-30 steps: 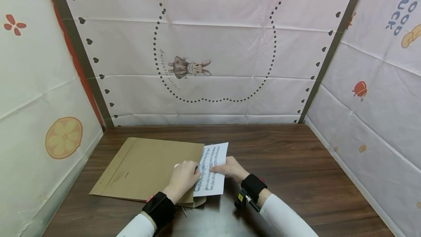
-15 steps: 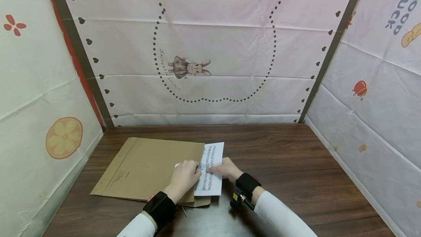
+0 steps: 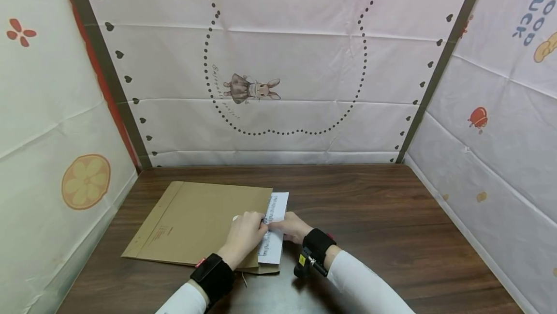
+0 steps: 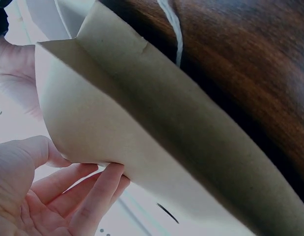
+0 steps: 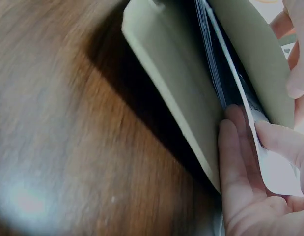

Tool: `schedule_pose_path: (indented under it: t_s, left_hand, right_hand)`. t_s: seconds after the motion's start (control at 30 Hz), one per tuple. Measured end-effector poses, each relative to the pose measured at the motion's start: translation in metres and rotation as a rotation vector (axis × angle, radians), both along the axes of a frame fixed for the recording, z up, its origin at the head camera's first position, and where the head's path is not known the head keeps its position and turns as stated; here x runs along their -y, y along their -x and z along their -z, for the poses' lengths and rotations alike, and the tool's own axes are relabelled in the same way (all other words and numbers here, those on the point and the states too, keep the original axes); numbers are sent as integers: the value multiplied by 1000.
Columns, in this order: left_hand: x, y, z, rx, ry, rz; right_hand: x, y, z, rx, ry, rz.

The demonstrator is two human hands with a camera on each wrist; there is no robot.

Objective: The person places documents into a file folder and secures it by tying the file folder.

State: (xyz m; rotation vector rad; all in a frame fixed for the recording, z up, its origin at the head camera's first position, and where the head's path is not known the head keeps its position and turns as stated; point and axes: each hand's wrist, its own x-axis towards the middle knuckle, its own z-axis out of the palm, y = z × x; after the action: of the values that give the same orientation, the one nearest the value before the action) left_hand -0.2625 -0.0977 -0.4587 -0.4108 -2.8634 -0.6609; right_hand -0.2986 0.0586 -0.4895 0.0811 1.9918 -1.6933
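Observation:
A brown kraft-paper document envelope (image 3: 196, 222) lies on the table, its open side facing right. My left hand (image 3: 244, 232) pinches the upper layer of that opening between thumb and fingers; in the left wrist view the layer bows upward beside my left hand (image 4: 68, 191). A stack of white paper sheets (image 3: 273, 246) printed with rows of dark marks stands partly inside the envelope. My right hand (image 3: 293, 228) grips the stack's outer edge. From the right wrist, the thumb lies on one side of the sheets (image 5: 279, 174) and the fingers on the other, between the envelope's layers.
A white string (image 4: 174, 27) hangs from the envelope's near edge over the dark wooden table (image 3: 370, 236). Printed cloth walls (image 3: 283, 52) enclose the table at the back and both sides.
My right hand has moved left with the sheets, and a narrower strip of them now shows outside the envelope. The left hand has stayed nearly still at the opening.

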Motion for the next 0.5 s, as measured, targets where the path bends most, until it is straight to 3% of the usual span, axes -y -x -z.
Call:
schedule_pose_path:
  t_s: [0.33, 0.5]
  left_hand:
    - [-2, -1, -2, -83, -11, 13]
    - [-3, -2, -4, -85, -25, 22]
  right_hand:
    - [14, 7, 1, -44, -60, -49]
    - [21, 9, 0, -72, -115, -48]
